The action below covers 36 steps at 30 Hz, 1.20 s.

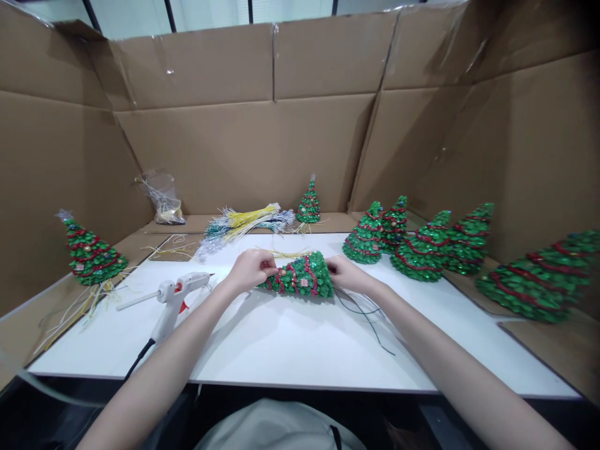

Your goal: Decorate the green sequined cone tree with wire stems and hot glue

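Observation:
A small green Christmas tree with a red garland and little ornaments lies on its side over the white board, its base to the right. My left hand is closed on the narrow tip, which its fingers hide. At the wide base, my right hand is closed with its fingertips at the underside, partly hidden by the tree. Thin dark green wires trail from the base below my right hand. Yellow wires lie just behind the tree.
A white glue gun lies left of my left forearm. Several green trees stand at the right, one tree at the left, another at the back. Wire bundles and a plastic bag lie behind. Cardboard walls surround the board.

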Motion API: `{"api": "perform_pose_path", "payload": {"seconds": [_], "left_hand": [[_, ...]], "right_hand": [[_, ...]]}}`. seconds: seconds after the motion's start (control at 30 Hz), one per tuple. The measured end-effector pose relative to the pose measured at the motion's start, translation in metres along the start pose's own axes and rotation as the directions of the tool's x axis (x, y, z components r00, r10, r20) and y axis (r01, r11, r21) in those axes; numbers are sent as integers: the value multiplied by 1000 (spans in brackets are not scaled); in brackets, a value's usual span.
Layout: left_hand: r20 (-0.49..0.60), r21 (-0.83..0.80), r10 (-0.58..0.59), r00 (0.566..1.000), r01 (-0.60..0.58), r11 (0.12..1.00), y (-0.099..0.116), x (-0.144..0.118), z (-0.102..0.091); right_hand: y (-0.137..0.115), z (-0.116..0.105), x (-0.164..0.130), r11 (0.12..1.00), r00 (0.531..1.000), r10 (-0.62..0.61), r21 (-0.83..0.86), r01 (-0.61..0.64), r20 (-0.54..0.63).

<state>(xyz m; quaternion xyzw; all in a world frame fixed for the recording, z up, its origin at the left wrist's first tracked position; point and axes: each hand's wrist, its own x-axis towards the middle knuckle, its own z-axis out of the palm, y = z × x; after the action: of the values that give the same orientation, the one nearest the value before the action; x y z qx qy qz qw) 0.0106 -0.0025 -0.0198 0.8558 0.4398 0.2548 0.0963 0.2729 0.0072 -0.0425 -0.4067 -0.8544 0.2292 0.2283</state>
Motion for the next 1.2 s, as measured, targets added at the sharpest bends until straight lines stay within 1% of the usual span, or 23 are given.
{"api": "perform_pose_path", "payload": {"seconds": [0.07, 0.17, 0.23, 0.33, 0.4, 0.5, 0.57, 0.67, 0.87, 0.93, 1.0, 1.07, 1.2], "left_hand": [[2, -8, 3, 1000, -3, 1000, -1, 0, 0], [2, -18, 8, 1000, -8, 1000, -1, -1, 1], [4, -23, 11, 1000, -11, 1000, -2, -1, 1], [7, -25, 13, 1000, -12, 1000, -1, -1, 0], [9, -27, 13, 1000, -13, 1000, 0, -1, -1], [9, -25, 10, 1000, -10, 1000, 2, -3, -2], [10, -21, 3, 1000, -2, 1000, 3, -4, -2], [11, -28, -9, 1000, 9, 1000, 6, -8, -3], [-23, -36, 16, 1000, -17, 999, 5, -17, -1], [-32, -42, 24, 999, -25, 999, 3, -20, 0], [-39, -52, 25, 999, -27, 998, 1, -21, 1], [-44, -60, 26, 999, -28, 998, 0, -22, 2], [-56, -60, 32, 998, -35, 998, 0, -21, 3]], "right_hand": [[4, -6, -5, 1000, 1000, 18, 7, -18, -8], [6, -14, -12, 996, 993, 80, 38, -77, -85], [4, -18, -16, 993, 987, 103, 69, -95, -120], [0, -21, -21, 991, 985, 123, 68, -115, -120], [-3, -21, -22, 990, 985, 144, 14, -143, -98], [-5, -18, -24, 980, 984, 175, -87, -177, -32], [-6, -16, -24, 978, 984, 180, -109, -177, 20], [-6, -13, -24, 984, 984, 166, -75, -161, 61], [-2, -13, -23, 987, 986, 161, -5, -161, 52], [-2, -17, -20, 987, 985, 160, 23, -162, 64], [-4, -24, -16, 988, 984, 152, 16, -154, 90], [-8, -33, -10, 990, 980, 140, -32, -137, 139], [-15, -51, -1, 985, 955, 135, -136, -102, 264]]}}
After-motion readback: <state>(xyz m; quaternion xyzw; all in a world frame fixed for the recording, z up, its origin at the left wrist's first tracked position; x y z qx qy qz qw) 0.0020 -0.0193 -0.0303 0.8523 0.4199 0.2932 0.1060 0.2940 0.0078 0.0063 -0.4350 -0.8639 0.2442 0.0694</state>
